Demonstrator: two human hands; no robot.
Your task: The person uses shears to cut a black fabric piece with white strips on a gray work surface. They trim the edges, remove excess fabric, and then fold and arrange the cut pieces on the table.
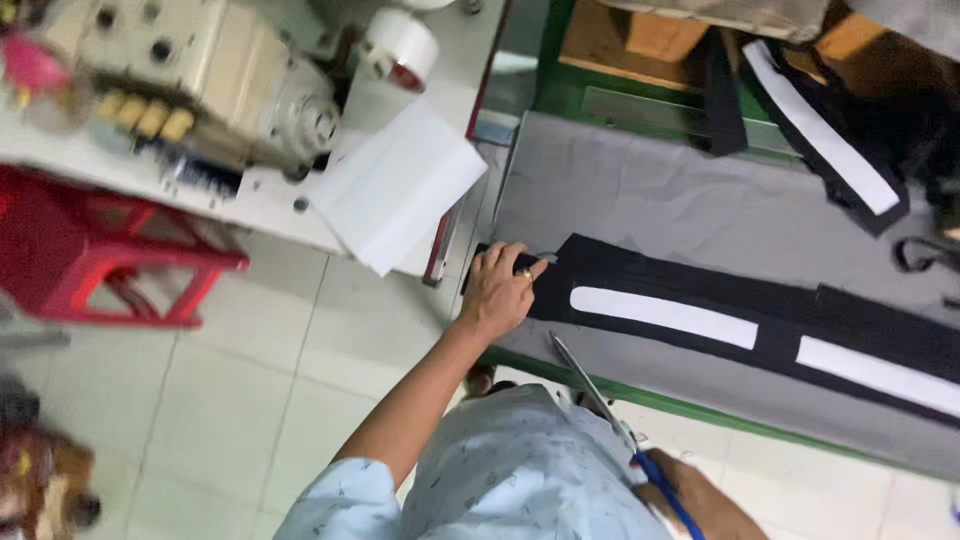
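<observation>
**Holding down black cloth, scissors waiting**

Working at a grey-covered table (pixel 650 195), with a long black fabric strip (pixel 735 300) lying across it and running off the right edge of the view. Pressing down the strip's near end with the left hand (pixel 503 290), fingers spread narrowly and flat on the cloth, a ring showing on one finger. Gripping blue-handled scissors (pixel 598 398) in the right hand (pixel 685 492), low by the shirt, blades pointing up toward the strip but not touching it. Judging by this: steadying and lining up the cloth, no cut begun. Calling next, seemingly, for bringing the blades to the held end while keeping the cloth flat.

Passing a cream sewing machine (pixel 200 80), a red stool (pixel 110 250) and a white sheet (pixel 400 185) on the left.

Struggling to make out the right hand's fingers, cut off at the bottom edge; hiding the strip's very tip under the left palm; blurring whether the blades are parted.
</observation>
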